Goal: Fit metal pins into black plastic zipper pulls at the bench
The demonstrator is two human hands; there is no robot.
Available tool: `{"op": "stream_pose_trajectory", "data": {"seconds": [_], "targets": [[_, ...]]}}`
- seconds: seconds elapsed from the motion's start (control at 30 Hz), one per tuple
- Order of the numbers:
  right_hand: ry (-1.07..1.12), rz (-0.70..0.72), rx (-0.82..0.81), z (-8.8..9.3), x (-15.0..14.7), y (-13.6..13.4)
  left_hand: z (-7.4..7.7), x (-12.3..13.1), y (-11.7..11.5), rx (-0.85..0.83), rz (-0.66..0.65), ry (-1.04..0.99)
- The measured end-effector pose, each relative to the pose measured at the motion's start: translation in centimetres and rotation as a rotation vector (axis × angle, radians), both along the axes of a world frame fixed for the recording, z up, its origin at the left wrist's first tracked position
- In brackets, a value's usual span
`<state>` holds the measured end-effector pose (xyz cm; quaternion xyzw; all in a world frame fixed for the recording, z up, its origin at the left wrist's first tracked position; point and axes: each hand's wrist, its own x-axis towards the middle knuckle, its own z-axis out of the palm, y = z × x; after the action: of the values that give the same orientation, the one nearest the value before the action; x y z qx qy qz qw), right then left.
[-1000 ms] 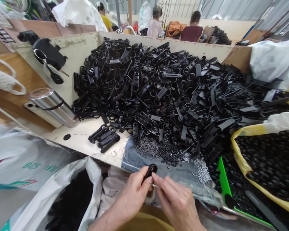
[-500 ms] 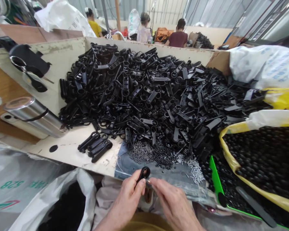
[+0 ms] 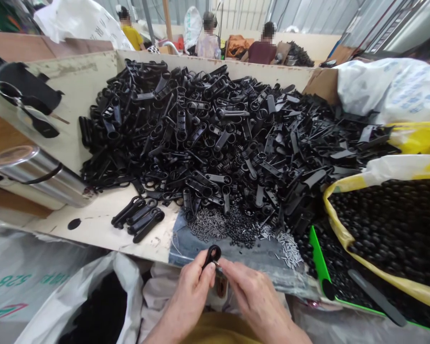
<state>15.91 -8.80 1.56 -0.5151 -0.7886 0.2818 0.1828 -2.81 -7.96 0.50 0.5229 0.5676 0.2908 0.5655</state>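
Observation:
My left hand [image 3: 189,294] pinches a small black plastic lever with a ring end [image 3: 212,253], held upright over the table's near edge. My right hand [image 3: 256,298] is closed in a pinch right beside it, fingertips touching the lever's lower part; a thin metal pin seems to be between them, too small to be sure. Just beyond lie small heaps of short metal pins [image 3: 290,251] and tiny black bits [image 3: 241,229] on a grey cloth. A huge pile of black plastic levers [image 3: 215,138] fills the table behind.
Several levers lie lined up [image 3: 138,219] on the bare board at left. A steel flask [image 3: 36,177] lies at far left. A yellow bag of black parts [image 3: 390,224] and a green tray [image 3: 320,260] stand at right, an open white sack [image 3: 103,301] below left. People sit far behind.
The view has swung a little, so the table sits further left in frame. My hands have stayed together on the lever, with the right fingertips closing in tighter on its lower end.

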Motion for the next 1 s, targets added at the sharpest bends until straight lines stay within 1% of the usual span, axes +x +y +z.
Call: {"op": "stream_pose_trajectory", "data": {"seconds": [0.17,0.27,0.37,0.47,0.6,0.7,0.77,0.9,1.0], "targets": [[-0.242,0.022,0.005,0.8,-0.7,0.5,-0.7,0.3,0.2,-0.005,0.003,-0.016],[-0.367,0.015,0.037,1.1,-1.2,0.5,-0.4,0.6,0.3,0.012,0.015,0.012],[-0.442,-0.005,0.052,1.4,-1.9,0.5,0.2,0.8,0.3,0.043,0.033,0.052],[-0.461,-0.017,0.034,1.5,-2.4,0.3,0.4,0.8,0.2,0.063,0.042,0.06],[-0.448,-0.031,0.037,1.6,-2.5,0.1,0.1,0.8,0.1,0.061,0.104,0.042],[-0.473,-0.031,0.051,1.6,-2.6,0.0,-0.1,0.7,-0.1,0.06,0.117,0.021],[-0.495,-0.026,0.053,1.6,-2.7,-0.1,-0.3,0.6,-0.3,0.057,0.119,0.013],[-0.507,-0.012,0.048,1.4,-2.9,-0.3,-0.9,0.5,-0.7,0.042,0.166,0.016],[-0.505,-0.01,0.039,1.3,-2.9,-0.3,-1.2,0.4,-0.8,0.034,0.169,0.012]]}}
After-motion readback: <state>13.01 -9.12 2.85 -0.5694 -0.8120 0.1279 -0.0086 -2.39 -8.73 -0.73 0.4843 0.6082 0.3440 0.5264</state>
